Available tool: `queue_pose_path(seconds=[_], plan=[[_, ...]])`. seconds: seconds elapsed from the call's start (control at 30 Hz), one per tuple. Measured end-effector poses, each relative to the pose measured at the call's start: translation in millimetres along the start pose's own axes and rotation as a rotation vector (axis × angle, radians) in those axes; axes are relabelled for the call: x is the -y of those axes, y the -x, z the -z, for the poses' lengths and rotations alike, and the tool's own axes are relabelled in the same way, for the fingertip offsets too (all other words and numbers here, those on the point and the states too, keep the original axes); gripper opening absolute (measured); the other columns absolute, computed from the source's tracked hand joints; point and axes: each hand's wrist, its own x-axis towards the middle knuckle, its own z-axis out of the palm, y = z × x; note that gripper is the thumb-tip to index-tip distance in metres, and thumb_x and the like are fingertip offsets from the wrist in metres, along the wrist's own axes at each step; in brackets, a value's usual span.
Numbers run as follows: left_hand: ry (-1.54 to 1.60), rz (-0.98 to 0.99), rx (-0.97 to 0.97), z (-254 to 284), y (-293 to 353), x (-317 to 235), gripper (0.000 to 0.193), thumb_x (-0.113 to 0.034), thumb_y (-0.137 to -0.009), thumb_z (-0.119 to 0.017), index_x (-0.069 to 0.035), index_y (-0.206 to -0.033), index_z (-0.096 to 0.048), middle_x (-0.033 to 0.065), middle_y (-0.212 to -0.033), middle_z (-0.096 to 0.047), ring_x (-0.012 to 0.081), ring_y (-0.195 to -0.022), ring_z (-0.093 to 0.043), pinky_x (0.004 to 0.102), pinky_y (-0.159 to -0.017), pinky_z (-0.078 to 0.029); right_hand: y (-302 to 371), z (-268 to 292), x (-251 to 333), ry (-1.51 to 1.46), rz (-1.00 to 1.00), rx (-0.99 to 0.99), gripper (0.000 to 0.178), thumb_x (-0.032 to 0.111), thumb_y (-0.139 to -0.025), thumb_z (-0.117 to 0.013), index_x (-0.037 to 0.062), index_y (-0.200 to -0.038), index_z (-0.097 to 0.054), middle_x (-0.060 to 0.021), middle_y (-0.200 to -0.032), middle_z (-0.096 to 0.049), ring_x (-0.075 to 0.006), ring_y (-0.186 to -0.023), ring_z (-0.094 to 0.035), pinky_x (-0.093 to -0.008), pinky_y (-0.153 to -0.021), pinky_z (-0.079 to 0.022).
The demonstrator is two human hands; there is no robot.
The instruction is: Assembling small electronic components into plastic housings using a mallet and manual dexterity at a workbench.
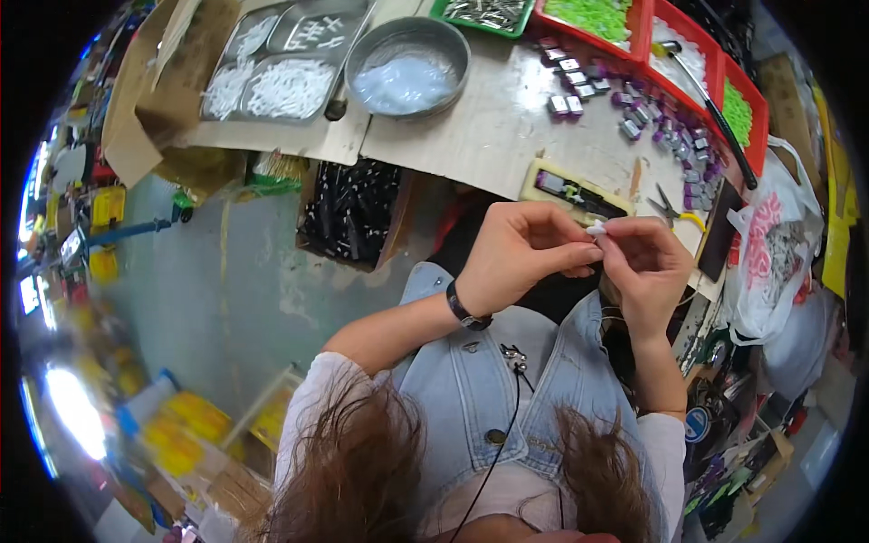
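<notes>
Your left hand (525, 244) and right hand (648, 271): thumb and fingertips of each pinched narrow on small white plastic piece (595, 228), held between them; own long axis too covered to tell. Pale-yellow block-shaped holder (528, 185) just beyond fingertips, long axis slanting far left to near right. Nearer hand: cannot tell, both close.

Fixture (534, 179) beyond piece (596, 230); pliers (668, 210) right; pan (407, 42) right of tray (282, 54).
</notes>
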Motion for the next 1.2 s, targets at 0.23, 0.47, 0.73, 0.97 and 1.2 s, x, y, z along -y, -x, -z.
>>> queue_pose_path(seconds=[0.23, 0.47, 0.73, 0.97, 1.2], plan=[[0.057, 0.025, 0.017, 6.7, 6.1, -3.0, 0.015, -0.004, -0.084, -0.071, 0.004, -0.095, -0.064, 0.0107, -0.086, -0.069, 0.0142, -0.074, -0.067, 0.0251, -0.07, -0.056, 0.9, -6.8, -8.3, 0.168, 0.271, -0.009, 0.017, -0.011, -0.075, -0.068, -0.0039, -0.091, -0.066, -0.0099, -0.086, -0.069, -0.0144, -0.079, -0.067, -0.0241, -0.072, -0.055], [0.173, -0.103, 0.065, 4.4, 9.6, 4.0, 0.029, -0.001, -0.085, -0.069, 0.006, -0.112, -0.062, 0.0106, -0.088, -0.069, 0.0144, -0.076, -0.067, 0.0255, -0.072, -0.056, -6.2, 3.7, 7.0, 0.424, 0.403, 0.19, 0.02, -0.011, -0.068, -0.071, -0.0025, -0.086, -0.068, -0.0123, -0.082, -0.069, -0.0183, -0.075, -0.068, -0.0264, -0.07, -0.053], [-0.639, -0.356, -0.132, 3.8, -5.5, 34.0, 0.04, -0.005, -0.081, -0.072, -0.003, -0.121, -0.064, 0.01, -0.105, -0.069, 0.0158, -0.094, -0.066, 0.0305, -0.08, -0.052, -9.7, 21.9, -30.3, 0.625, 0.36, 0.05, 0.014, -0.004, -0.074, -0.07, 0.0004, -0.087, -0.066, -0.0085, -0.081, -0.067, -0.0153, -0.07, -0.066, -0.0254, -0.065, -0.051], [-1.703, -0.884, -0.016, 35.2, -34.9, 40.0, 0.052, -0.026, -0.082, -0.069, -0.008, -0.129, -0.057, 0.0058, -0.136, -0.053, 0.0272, -0.132, -0.043, 0.0421, -0.109, -0.032, -49.2, 35.1, -44.4, 0.746, 0.286, 0.204, 0.014, -0.002, -0.077, -0.069, 0.0033, -0.088, -0.064, -0.0097, -0.08, -0.065, -0.0217, -0.067, -0.066, -0.0315, -0.062, -0.052], [-1.945, -0.881, 0.106, 40.9, -30.4, 35.6, 0.064, -0.026, -0.081, -0.067, -0.002, -0.137, -0.047, 0.0119, -0.143, -0.044, 0.0264, -0.136, -0.039, 0.0426, -0.112, -0.03, -52.1, 36.0, -37.0, 0.712, 0.135, 0.241, 0.019, 0.005, -0.076, -0.074, 0.0037, -0.094, -0.068, -0.01, -0.079, -0.067, -0.0208, -0.067, -0.066, -0.0316, -0.061, -0.052]])
